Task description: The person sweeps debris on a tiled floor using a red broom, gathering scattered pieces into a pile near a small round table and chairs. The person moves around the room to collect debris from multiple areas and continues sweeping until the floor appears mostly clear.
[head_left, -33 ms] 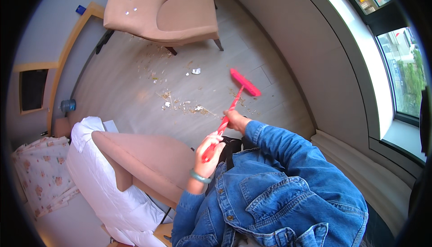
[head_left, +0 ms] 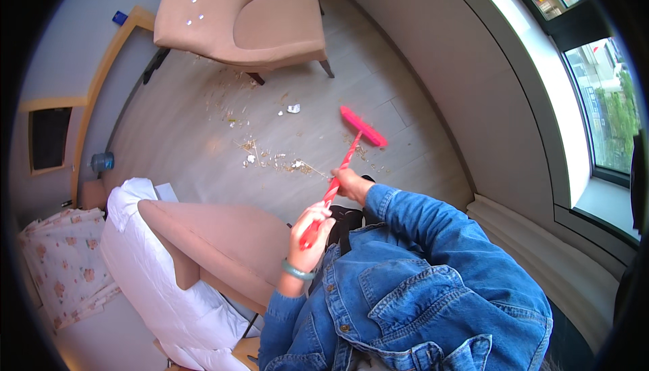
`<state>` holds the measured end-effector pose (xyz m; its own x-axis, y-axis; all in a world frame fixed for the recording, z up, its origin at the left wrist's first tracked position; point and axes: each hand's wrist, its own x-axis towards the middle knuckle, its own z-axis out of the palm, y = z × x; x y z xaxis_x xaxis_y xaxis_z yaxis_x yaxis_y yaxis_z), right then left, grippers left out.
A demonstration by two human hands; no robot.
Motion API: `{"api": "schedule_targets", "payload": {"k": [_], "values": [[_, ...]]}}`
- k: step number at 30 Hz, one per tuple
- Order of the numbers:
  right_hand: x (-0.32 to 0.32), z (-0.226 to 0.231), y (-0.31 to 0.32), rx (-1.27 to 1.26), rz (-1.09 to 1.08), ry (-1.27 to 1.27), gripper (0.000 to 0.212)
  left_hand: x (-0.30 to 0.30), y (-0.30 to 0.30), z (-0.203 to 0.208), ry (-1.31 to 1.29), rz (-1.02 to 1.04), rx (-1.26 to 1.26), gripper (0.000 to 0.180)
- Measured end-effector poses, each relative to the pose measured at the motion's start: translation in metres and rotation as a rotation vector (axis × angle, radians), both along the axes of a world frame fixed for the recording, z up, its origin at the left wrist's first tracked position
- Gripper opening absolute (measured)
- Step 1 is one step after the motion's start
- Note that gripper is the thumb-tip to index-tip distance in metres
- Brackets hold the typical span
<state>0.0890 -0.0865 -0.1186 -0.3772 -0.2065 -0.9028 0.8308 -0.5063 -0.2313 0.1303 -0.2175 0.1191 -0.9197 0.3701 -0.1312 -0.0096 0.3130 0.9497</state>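
A broom with a red-and-white striped handle and a pink-red head slants across the grey floor ahead of me. My left hand, with a pale green bangle on its wrist, wraps round the handle near its top end. Farther down the handle, my right hand is closed on it. The broom head rests on or just over the floor; its bristles are too blurred to tell. Left of it lie brown crumbs, white scraps and thin sticks. A crumpled white piece sits farther off.
A beige chair stands at the far side, with small white bits on its upholstery. Close on my left is another beige upholstered seat beside white bedding. A wall with a window runs along the right. A blue water jug stands far left.
The broom head has shifted slightly to the left and a little nearer me. Both hands have moved slightly with the handle and keep their hold.
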Motion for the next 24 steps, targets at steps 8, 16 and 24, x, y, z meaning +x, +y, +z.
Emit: {"api": "schedule_targets", "payload": {"k": [8,16,24], "values": [[-0.003,0.070,0.023,0.021,-0.158,0.111,0.018,-0.011,0.038,0.054,0.182,-0.243,-0.056,0.021],[-0.075,0.024,0.101,0.286,-0.074,0.187,0.019,-0.035,0.081,-0.030,0.197,-0.082,0.098,0.015],[-0.126,-0.048,0.163,0.588,0.053,0.249,0.024,-0.053,0.134,-0.124,0.145,0.001,0.076,0.015]]}}
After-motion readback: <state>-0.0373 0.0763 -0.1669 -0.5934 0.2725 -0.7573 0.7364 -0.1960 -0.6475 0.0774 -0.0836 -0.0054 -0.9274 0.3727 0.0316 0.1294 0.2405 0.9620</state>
